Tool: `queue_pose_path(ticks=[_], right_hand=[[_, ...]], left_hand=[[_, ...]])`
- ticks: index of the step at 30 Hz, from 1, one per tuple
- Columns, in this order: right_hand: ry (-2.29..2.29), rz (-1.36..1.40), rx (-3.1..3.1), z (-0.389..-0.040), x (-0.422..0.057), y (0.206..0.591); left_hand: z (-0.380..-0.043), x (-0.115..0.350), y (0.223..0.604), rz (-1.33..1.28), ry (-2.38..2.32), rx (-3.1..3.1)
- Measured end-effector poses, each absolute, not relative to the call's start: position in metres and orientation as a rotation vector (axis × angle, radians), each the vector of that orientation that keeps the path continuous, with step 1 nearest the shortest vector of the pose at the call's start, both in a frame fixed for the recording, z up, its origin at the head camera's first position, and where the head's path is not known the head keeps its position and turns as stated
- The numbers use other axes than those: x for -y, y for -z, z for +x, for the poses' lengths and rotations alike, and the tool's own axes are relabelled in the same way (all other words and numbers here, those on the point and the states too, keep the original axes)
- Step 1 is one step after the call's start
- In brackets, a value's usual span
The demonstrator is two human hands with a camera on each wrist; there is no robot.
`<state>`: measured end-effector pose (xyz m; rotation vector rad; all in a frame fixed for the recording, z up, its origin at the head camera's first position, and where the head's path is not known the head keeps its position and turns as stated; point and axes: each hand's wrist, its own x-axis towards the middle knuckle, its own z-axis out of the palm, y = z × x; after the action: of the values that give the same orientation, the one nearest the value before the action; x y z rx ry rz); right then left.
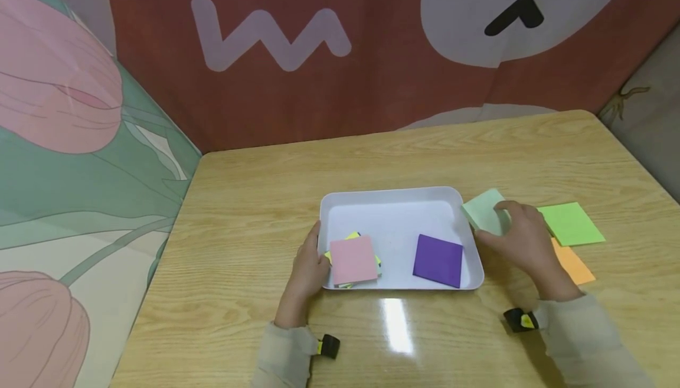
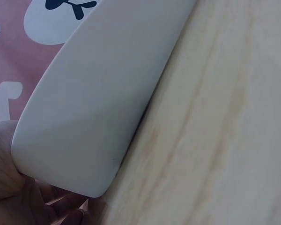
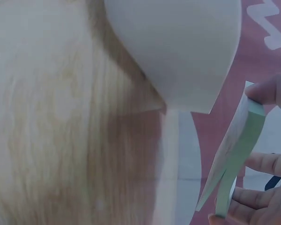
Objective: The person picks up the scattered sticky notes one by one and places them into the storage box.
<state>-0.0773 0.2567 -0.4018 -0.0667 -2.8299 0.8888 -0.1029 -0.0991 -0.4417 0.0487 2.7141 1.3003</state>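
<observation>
A white tray [image 1: 393, 217] stands on the wooden table, and my left hand [image 1: 310, 263] grips its left wall, with the thumb over the rim. In the left wrist view that hand's fingers [image 2: 47, 201] curl round the tray's end. My right hand [image 1: 526, 240] pinches a pale green sticky note pad [image 1: 484, 209] at the tray's right rim. Seen edge-on in the right wrist view, the pad's sheets [image 3: 239, 150] part in a gap at the lower end. Inside the tray lie a pink sticky note pad [image 1: 353, 260], stacked over yellow and other pads, and a purple pad [image 1: 438, 261].
Right of the tray, a bright green sticky note pad [image 1: 571, 224] lies on the table, overlapping an orange one [image 1: 574, 263]. The table [image 1: 239, 211] reaches back to a printed red cloth [image 1: 372, 93]; a floral cloth [image 1: 95, 211] hangs at the left.
</observation>
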Motion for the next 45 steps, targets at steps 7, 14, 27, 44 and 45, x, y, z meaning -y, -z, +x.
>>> queue_pose_path(ticks=[7, 14, 27, 44, 45], right_hand=[[-0.925, 0.000, 2.835, -0.076, -0.250, 0.398], [-0.942, 0.008, 2.855, -0.076, -0.244, 0.395], [-0.944, 0.135, 2.834, -0.076, -0.231, 0.395], [-0.930, 0.366, 2.858, -0.073, -0.213, 0.399], [-0.928, 0.379, 2.863, -0.073, -0.213, 0.399]], left_hand=[[-0.104, 0.099, 0.442, 0.070, -1.322, -2.732], [-0.104, 0.100, 0.443, 0.080, -1.319, -2.732], [-0.104, 0.100, 0.443, 0.077, -1.294, -2.730], [-0.103, 0.100, 0.443, 0.071, -1.322, -2.716], [-0.103, 0.100, 0.443, 0.070, -1.325, -2.715]])
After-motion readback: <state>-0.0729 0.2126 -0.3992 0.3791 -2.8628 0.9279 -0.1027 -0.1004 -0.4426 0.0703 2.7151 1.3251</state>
